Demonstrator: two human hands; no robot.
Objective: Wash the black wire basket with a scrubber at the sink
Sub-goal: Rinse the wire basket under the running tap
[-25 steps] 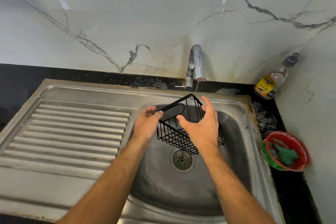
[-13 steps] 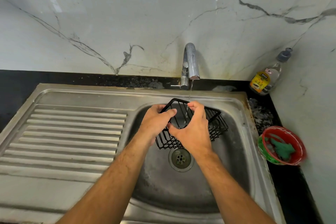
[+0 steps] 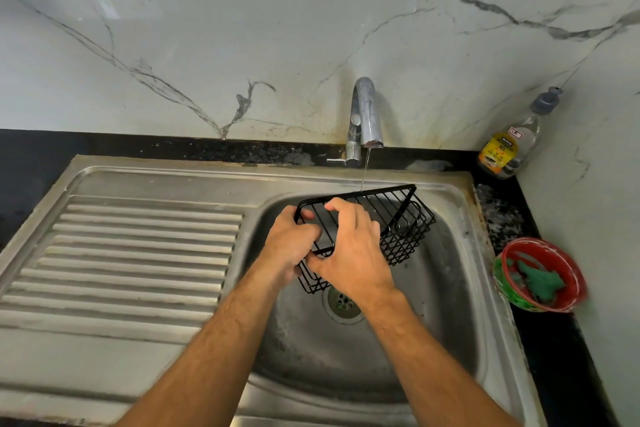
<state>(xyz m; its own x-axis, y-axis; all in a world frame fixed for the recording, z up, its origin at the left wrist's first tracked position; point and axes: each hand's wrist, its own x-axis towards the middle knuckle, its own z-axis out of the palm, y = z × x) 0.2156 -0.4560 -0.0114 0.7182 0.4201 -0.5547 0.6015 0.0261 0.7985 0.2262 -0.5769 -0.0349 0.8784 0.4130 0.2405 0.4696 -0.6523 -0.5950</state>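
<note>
While gripped by both hands, wire basket (image 3: 398, 218) under tap (image 3: 365, 114); scrubber bowl (image 3: 543, 274) well right.

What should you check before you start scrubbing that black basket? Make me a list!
1. Both hands hold the black wire basket: ok, left hand and right hand grip its rim.
2. Basket is over the sink bowl: ok.
3. Water is running from the tap: ok, a thin stream falls onto the basket's far edge.
4. Scrubber in hand: not ok, the green scrubber lies in the red bowl on the counter.
5. Soap nearby: ok, a dish gel bottle stands in the corner.
6. Basket is dirty or clean: cannot tell.
</note>
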